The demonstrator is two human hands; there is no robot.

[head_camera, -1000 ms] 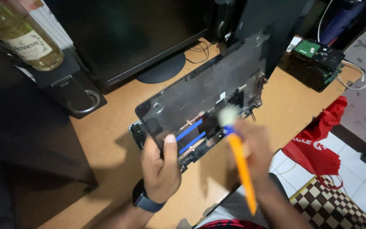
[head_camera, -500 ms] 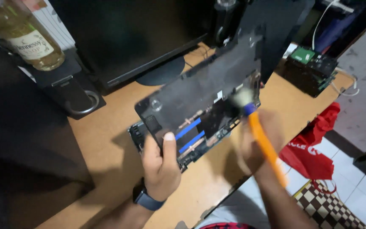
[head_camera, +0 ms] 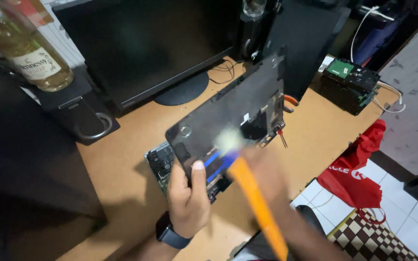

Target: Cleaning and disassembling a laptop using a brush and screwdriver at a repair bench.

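Wooden desk point(head_camera: 122, 159), 1 monitor point(head_camera: 151, 43) at 12 o'clock, 1 cream-labelled bottle point(head_camera: 22, 46) at 10, left hand point(head_camera: 187, 198) clamped on 1 black panel point(head_camera: 233, 116), blurred right hand point(head_camera: 262, 179) gripping 1 orange brush point(head_camera: 255, 203), 1 red bag point(head_camera: 359, 169) at 4.

Wooden desk point(head_camera: 122, 159), tan top, running from lower left to upper right. Along its back edge, a dark monitor point(head_camera: 141, 53) on a round foot; at the back-left corner, a glass bottle point(head_camera: 25, 43) atop a black speaker point(head_camera: 78, 113). At the far-right corner, a black box with green circuit board point(head_camera: 349, 84). Below the right edge, white tiled floor point(head_camera: 402, 212), chequered mat point(head_camera: 368, 239), red bag point(head_camera: 359, 169).
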